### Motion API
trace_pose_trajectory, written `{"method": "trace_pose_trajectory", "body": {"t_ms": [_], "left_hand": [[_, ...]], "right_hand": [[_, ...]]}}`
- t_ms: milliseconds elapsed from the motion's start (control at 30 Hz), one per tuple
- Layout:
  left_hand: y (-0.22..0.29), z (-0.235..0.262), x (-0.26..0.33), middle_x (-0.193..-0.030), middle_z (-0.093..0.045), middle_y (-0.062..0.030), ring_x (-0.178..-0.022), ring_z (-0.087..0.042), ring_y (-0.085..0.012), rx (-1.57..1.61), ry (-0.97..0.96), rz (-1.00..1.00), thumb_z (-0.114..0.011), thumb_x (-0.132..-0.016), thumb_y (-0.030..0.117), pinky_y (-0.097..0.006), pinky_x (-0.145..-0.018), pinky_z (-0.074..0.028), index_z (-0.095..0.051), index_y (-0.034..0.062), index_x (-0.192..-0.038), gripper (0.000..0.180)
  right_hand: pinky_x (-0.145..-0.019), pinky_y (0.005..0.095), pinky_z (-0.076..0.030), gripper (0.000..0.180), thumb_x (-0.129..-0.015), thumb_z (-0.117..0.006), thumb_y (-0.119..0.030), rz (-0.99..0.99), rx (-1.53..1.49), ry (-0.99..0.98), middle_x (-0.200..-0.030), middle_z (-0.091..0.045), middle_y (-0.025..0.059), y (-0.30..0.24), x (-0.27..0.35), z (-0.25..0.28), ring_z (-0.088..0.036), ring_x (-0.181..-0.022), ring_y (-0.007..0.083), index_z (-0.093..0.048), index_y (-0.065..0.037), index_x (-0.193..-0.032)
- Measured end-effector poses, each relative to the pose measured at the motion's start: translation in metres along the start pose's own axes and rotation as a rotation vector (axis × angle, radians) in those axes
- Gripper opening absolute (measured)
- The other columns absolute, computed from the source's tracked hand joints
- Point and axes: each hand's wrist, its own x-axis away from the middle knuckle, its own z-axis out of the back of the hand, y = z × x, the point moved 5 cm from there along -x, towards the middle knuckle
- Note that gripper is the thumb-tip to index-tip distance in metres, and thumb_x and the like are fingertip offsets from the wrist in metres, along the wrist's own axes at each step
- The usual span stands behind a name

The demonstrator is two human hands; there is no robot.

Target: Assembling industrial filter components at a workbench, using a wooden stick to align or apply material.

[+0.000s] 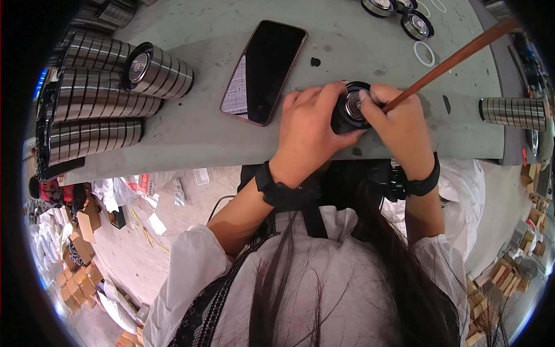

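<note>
My left hand (305,126) is wrapped round a round black lid-like part (354,107) with a perforated metal disc in its middle. The part sits low over the grey table. In my right hand (403,122) a long reddish-brown wooden stick (454,60) is gripped, slanting up to the far right. The right thumb presses on the face of the round part, near its metal disc. The stick's lower end is hidden within the right fingers. Close to the left hand lies a dark-screened phone (269,69).
Stacks of steel-and-black ringed parts (101,92) fill the table's left side. A shorter stack (513,113) lies at the right edge. Far right are several loose lid parts (416,24) and a white ring (424,53). The grey table's (208,151) near edge runs before me.
</note>
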Motion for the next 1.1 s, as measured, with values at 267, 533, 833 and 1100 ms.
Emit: {"method": "trace_pose_trajectory", "body": {"t_ms": [267, 533, 833, 1100], "left_hand": [[-0.001, -0.001, 0.003, -0.096, -0.065, -0.0082, -0.094, -0.06, -0.0247, -0.033, 0.048, -0.035, -0.083, -0.055, 0.022, -0.039, -0.081, -0.039, -0.057, 0.0055, -0.113, 0.066], [-0.003, -0.001, 0.001, -0.094, -0.065, -0.0099, -0.094, -0.059, -0.0262, -0.044, 0.029, -0.01, -0.084, -0.054, 0.022, -0.039, -0.081, -0.039, -0.059, 0.0023, -0.109, 0.064], [-0.003, -0.002, -0.001, -0.095, -0.066, -0.0087, -0.093, -0.059, -0.0263, 0.014, 0.034, 0.009, -0.084, -0.055, 0.023, -0.038, -0.081, -0.039, -0.058, 0.005, -0.113, 0.065], [0.0, 0.0, 0.002, -0.096, -0.067, -0.0082, -0.094, -0.059, -0.0247, -0.005, 0.031, 0.011, -0.082, -0.056, 0.025, -0.037, -0.082, -0.038, -0.058, 0.0061, -0.113, 0.064]], "right_hand": [[-0.05, 0.037, -0.04, 0.028, -0.086, -0.06, -0.028, 0.107, 0.11, -0.01, -0.059, -0.053, 0.0145, -0.013, -0.005, -0.016, -0.053, -0.053, 0.0323, -0.059, -0.003, -0.073], [-0.048, 0.0376, -0.037, 0.031, -0.087, -0.061, -0.028, 0.217, 0.003, 0.1, -0.057, -0.049, 0.014, -0.015, -0.014, -0.02, -0.05, -0.052, 0.0327, -0.054, -0.004, -0.069], [-0.05, 0.0378, -0.037, 0.032, -0.087, -0.062, -0.028, 0.228, 0.092, 0.307, -0.057, -0.047, 0.0148, 0.005, -0.022, -0.006, -0.049, -0.055, 0.0339, -0.052, -0.003, -0.069], [-0.049, 0.0362, -0.035, 0.034, -0.088, -0.061, -0.026, 0.021, 0.133, 0.199, -0.058, -0.043, 0.017, 0.012, -0.007, 0.012, -0.041, -0.053, 0.0345, -0.048, 0.0, -0.07]]}}
